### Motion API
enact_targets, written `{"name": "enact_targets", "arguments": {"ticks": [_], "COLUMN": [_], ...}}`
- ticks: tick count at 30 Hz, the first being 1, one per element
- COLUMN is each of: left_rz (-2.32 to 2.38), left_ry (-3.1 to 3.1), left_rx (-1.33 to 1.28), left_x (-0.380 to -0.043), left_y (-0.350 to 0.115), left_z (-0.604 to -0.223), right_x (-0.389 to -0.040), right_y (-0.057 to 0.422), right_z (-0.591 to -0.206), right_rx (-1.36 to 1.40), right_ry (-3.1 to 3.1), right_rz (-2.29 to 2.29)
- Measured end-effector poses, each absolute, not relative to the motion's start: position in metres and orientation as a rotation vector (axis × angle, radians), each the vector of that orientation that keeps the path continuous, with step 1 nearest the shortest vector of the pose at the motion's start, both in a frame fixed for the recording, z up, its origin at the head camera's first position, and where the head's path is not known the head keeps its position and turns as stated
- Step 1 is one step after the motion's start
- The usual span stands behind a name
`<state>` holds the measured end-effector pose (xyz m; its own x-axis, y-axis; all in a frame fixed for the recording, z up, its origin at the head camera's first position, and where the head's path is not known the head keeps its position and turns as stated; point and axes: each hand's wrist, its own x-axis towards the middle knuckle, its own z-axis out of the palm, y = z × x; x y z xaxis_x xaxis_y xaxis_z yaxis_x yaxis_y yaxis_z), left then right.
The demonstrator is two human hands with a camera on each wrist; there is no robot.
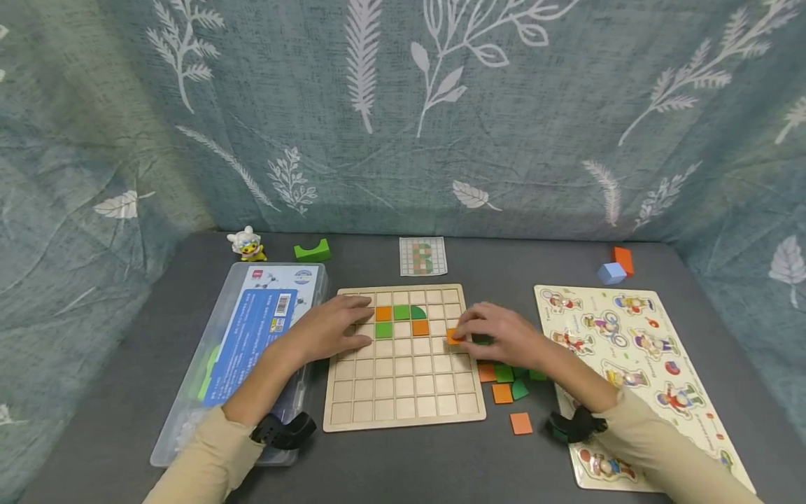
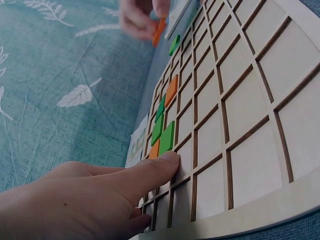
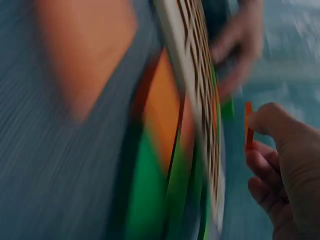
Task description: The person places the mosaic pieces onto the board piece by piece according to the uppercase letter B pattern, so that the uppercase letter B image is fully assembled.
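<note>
A wooden grid board lies on the dark table. Toward its far side, in its squares, sit two orange tiles, two green square tiles and a green quarter-round tile. My left hand rests on the board's left part with fingers extended; its thumb lies beside a green square tile in the left wrist view. Above the board's right edge, my right hand pinches an orange square tile between thumb and fingers. The right wrist view shows this tile edge-on, apart from the board.
Loose orange and green tiles lie right of the board, partly under the right hand. A pattern card is behind it. A plastic case stands left; a picture puzzle board lies right. Far back are a toy figure and blocks.
</note>
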<state>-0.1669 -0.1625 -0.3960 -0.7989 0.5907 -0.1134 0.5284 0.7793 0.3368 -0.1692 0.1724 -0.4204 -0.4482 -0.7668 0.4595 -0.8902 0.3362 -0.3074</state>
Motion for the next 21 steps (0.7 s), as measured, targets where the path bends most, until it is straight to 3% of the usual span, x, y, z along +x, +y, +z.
{"name": "enact_targets", "arguments": {"ticks": [9,21], "left_rz": [0.429,0.426], "left_ry": [2.767,2.769], "left_rx": [0.899,0.892], "left_x": [-0.169,-0.168], "left_y": [-0.161,-0.163], "left_z": [-0.399,-0.399], "right_x": [-0.172,-0.177], "right_y": [0.082,0.062], "right_z": [-0.417,-0.419], "right_rx": [1.731,1.782], "right_ry": [-2.434,-2.353], "right_rz": [0.622,0.529]}}
